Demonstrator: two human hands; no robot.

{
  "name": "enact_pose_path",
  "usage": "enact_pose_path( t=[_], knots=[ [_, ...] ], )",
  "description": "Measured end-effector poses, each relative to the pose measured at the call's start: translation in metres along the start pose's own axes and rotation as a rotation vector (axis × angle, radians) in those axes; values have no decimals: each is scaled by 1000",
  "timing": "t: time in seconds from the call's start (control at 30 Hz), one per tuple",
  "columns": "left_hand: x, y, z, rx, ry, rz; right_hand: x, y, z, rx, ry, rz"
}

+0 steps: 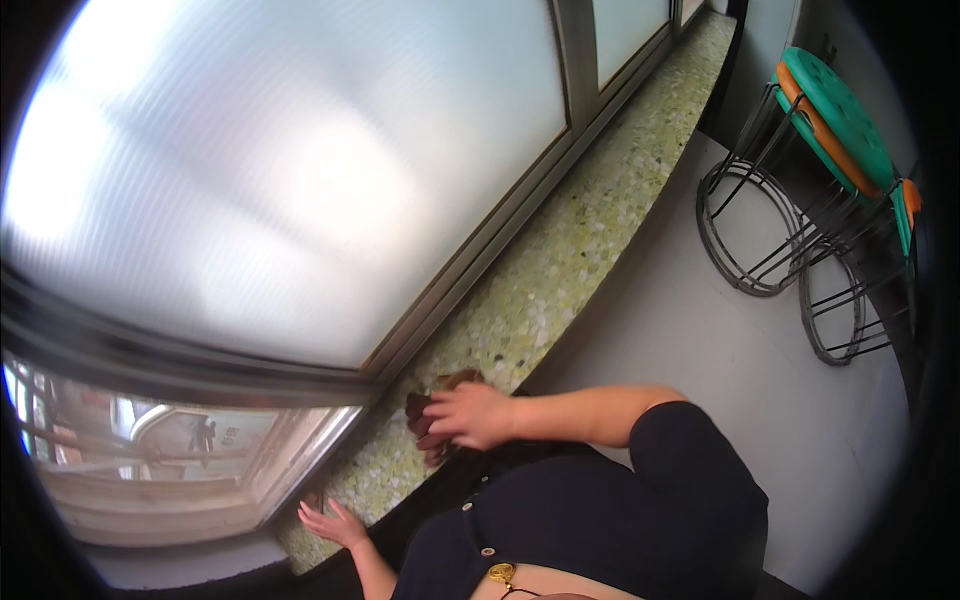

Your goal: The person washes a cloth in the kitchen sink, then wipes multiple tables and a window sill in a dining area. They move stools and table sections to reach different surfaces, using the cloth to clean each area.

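Observation:
My right hand presses a crumpled brown cloth onto a green-and-white terrazzo window sill. Its fingers lie spread over the cloth and hide part of it. Further left, near the sill's left end, my left hand is raised with its fingers apart and nothing in it. Whether that hand touches the sill I cannot tell.
A metal-framed sliding window with a frosted pane rises behind the sill. At left the window gives a view outside through bars. Stacked green and orange round stools with black wire legs stand on the grey floor to the right.

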State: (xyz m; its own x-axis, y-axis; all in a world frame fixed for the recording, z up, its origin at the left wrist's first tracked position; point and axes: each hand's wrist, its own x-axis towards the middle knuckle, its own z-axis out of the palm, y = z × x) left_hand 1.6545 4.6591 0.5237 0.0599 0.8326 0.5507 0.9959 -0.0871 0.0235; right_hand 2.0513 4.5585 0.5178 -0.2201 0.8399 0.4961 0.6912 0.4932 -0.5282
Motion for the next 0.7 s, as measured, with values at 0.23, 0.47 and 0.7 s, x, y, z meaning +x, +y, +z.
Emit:
enact_pose_path(
  t=[0.23,0.47,0.7],
  knots=[
    [-20,57,-4,18,-221,38,-97,225,-241,-620,305,967],
    [-21,59,5,59,-119,32,-179,293,-295,-1067,651,1310],
    [-24,46,13,18,-34,84,-58,27,-63,27,492,273]
  ],
)
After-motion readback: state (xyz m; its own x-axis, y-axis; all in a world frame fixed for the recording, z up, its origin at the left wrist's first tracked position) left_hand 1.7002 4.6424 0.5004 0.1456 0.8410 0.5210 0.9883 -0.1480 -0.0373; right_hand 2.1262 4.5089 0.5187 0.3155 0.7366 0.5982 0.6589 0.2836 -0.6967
